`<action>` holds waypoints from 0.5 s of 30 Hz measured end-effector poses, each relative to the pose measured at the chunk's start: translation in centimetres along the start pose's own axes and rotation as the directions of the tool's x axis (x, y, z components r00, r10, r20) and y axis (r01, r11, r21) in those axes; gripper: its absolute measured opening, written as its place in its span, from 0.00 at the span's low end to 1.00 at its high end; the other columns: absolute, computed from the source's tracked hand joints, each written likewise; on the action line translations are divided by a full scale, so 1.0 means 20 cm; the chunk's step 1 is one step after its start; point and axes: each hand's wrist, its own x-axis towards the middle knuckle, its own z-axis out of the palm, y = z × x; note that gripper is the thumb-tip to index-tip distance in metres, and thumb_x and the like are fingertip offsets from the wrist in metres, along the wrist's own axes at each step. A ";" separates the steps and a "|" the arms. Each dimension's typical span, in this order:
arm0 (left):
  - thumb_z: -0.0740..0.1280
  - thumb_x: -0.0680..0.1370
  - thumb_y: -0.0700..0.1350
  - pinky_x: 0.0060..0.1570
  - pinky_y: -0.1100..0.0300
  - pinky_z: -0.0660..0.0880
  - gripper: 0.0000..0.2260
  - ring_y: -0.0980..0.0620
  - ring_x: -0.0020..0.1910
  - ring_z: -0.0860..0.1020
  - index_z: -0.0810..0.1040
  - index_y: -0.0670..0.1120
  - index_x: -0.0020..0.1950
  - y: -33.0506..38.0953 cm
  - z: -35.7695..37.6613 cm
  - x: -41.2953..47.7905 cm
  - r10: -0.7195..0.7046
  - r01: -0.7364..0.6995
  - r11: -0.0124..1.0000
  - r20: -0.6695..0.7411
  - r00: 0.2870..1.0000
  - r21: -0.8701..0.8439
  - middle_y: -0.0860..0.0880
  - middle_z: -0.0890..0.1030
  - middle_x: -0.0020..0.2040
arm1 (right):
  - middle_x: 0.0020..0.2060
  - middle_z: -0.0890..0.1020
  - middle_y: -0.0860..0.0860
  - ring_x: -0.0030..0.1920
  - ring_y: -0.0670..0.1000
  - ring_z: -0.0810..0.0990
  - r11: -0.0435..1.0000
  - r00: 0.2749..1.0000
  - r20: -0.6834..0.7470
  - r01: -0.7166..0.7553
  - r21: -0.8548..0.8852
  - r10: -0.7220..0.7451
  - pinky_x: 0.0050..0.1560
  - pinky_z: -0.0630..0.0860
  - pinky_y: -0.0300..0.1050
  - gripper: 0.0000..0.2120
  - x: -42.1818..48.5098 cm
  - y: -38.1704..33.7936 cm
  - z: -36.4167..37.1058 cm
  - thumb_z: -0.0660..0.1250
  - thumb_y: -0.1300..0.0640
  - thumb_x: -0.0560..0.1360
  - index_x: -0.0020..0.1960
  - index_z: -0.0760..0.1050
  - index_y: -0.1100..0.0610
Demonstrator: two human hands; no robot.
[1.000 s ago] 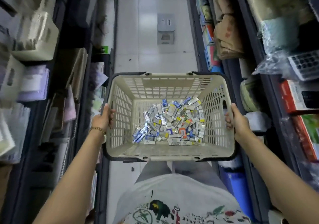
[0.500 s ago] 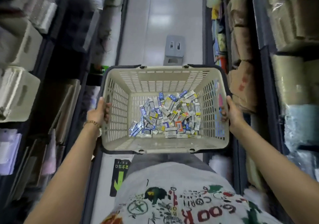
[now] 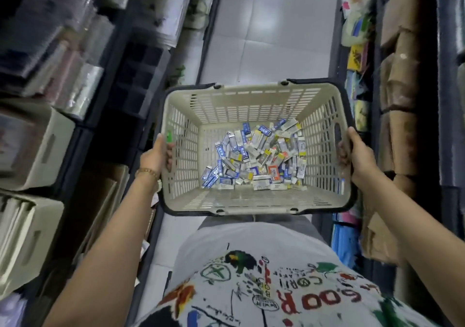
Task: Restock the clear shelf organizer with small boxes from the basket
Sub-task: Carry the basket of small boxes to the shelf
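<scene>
Both hands grip the basket (image 3: 256, 201) at mid-frame: left hand (image 3: 157, 156) on its left rim, right hand (image 3: 357, 156) on its right. Small boxes (image 3: 256, 161) (mostly blue and white) lie heaped on its floor, toward the right.

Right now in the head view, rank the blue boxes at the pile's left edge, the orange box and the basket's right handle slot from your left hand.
1. Blue boxes, leftmost in the basket, closest to the left hand gripping it.
2. Orange box, farther right among the boxes.
3. Right handle slot, opposite wall, beside the right hand.
</scene>
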 end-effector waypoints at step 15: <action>0.56 0.79 0.59 0.31 0.60 0.68 0.22 0.52 0.27 0.68 0.79 0.43 0.45 0.25 0.11 0.23 -0.279 0.145 0.908 -0.307 0.910 -0.394 0.46 0.73 0.31 | 0.27 0.67 0.52 0.27 0.49 0.62 0.924 0.940 0.342 0.132 -0.360 -0.001 0.29 0.60 0.41 0.22 0.82 -0.89 0.83 0.59 0.41 0.77 0.33 0.69 0.56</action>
